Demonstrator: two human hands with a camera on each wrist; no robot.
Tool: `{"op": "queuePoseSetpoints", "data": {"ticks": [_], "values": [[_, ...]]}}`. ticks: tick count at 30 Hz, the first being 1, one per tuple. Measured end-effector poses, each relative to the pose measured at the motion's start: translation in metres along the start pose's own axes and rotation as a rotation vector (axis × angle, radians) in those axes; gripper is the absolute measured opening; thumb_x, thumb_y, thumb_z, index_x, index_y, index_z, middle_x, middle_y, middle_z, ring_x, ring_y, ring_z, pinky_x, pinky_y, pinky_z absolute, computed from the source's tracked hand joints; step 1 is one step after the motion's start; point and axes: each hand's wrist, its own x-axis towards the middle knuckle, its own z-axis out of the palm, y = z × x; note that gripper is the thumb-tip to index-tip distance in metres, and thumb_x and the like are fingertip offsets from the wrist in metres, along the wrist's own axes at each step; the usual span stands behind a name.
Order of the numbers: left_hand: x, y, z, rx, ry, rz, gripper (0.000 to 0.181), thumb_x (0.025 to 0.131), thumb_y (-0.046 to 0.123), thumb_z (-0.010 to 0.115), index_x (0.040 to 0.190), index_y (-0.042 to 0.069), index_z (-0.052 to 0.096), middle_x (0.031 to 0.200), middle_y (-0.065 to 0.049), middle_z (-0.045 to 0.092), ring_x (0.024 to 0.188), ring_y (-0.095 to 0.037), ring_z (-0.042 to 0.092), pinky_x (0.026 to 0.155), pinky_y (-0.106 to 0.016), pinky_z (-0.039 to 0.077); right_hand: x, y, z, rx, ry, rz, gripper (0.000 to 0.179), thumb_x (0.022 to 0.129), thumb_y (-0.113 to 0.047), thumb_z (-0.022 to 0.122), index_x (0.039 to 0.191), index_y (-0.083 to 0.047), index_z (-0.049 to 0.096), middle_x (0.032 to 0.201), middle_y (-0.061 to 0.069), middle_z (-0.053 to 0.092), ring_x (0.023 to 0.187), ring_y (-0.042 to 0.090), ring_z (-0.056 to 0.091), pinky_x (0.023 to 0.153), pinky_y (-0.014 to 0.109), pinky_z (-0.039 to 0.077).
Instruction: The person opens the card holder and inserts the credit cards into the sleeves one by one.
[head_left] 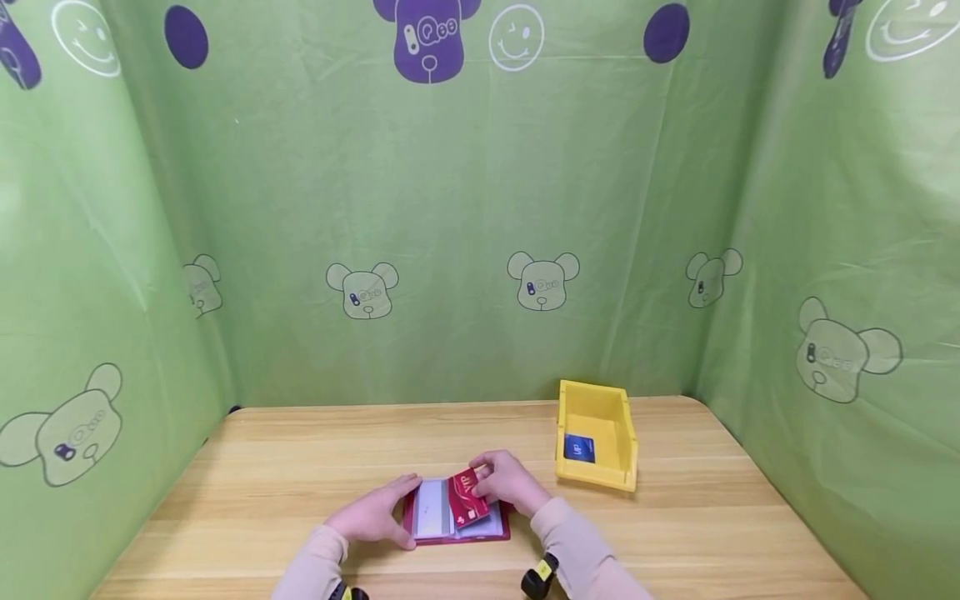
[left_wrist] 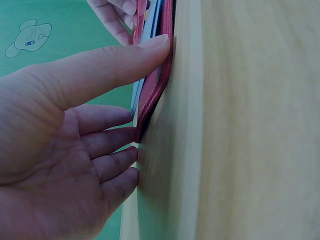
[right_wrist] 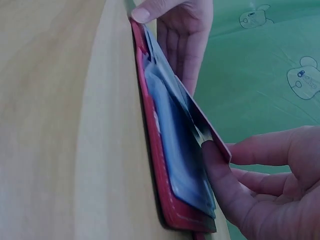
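Note:
An open card holder with a red cover and clear plastic sleeves lies on the table. My left hand holds it at its left end, the thumb at the near corner and the fingers at the far corner. In the left wrist view the left hand touches the red edge. My right hand pinches a red VIP card, tilted over the right-hand sleeves. From the right wrist view, the right hand has its thumb under the card and fingers on the other side; the card's far end meets the sleeves.
A yellow bin stands at the back right of the wooden table, with a blue card inside. Green printed curtains enclose the back and both sides.

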Motion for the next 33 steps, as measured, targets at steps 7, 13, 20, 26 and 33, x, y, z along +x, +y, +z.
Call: {"op": "queuePoseSetpoints", "data": {"ticks": [7,13,20,26,33], "values": [[0.001,0.001,0.000,-0.005,-0.004,0.003,0.097,0.066,0.014,0.083,0.147,-0.006,0.034,0.154,-0.029,0.030,0.142,-0.050,0.030,0.116,-0.065,0.024,0.001,-0.003,0.013,0.038,0.035,0.007,0.044,0.073,0.013,0.067,0.115,0.010,0.054,0.081,0.008,0.053,0.067,0.017,0.058,0.058,0.031,0.061],[0.000,0.001,0.000,-0.018,-0.009,0.005,0.098,0.066,0.013,0.083,0.147,-0.006,0.032,0.154,-0.030,0.030,0.141,-0.051,0.029,0.116,-0.066,0.023,0.000,-0.005,0.024,0.062,0.051,0.016,0.041,0.072,0.016,0.067,0.109,0.009,0.051,0.082,0.009,0.052,0.064,0.017,0.059,0.058,0.032,0.061],[0.000,0.002,0.001,-0.024,-0.005,0.001,0.098,0.065,0.013,0.083,0.147,-0.006,0.033,0.154,-0.030,0.030,0.141,-0.051,0.029,0.115,-0.067,0.022,-0.004,-0.011,0.023,0.054,0.059,0.038,0.042,0.076,0.011,0.067,0.114,0.011,0.048,0.086,0.014,0.061,0.065,0.018,0.065,0.060,0.034,0.063],[0.001,-0.001,0.002,-0.034,-0.004,-0.004,0.098,0.066,0.011,0.083,0.147,-0.005,0.032,0.154,-0.029,0.030,0.141,-0.051,0.029,0.115,-0.067,0.022,-0.010,-0.014,0.015,0.079,0.045,0.059,0.041,0.082,0.006,0.063,0.118,0.014,0.045,0.090,0.019,0.063,0.072,0.025,0.067,0.065,0.039,0.064],[0.001,-0.002,0.001,-0.040,-0.001,-0.006,0.097,0.066,0.011,0.083,0.147,-0.005,0.033,0.154,-0.029,0.030,0.141,-0.051,0.028,0.115,-0.067,0.022,-0.012,-0.013,0.014,0.107,0.025,0.050,0.046,0.085,0.004,0.062,0.125,0.013,0.042,0.096,0.020,0.062,0.074,0.025,0.067,0.065,0.039,0.064]]}}
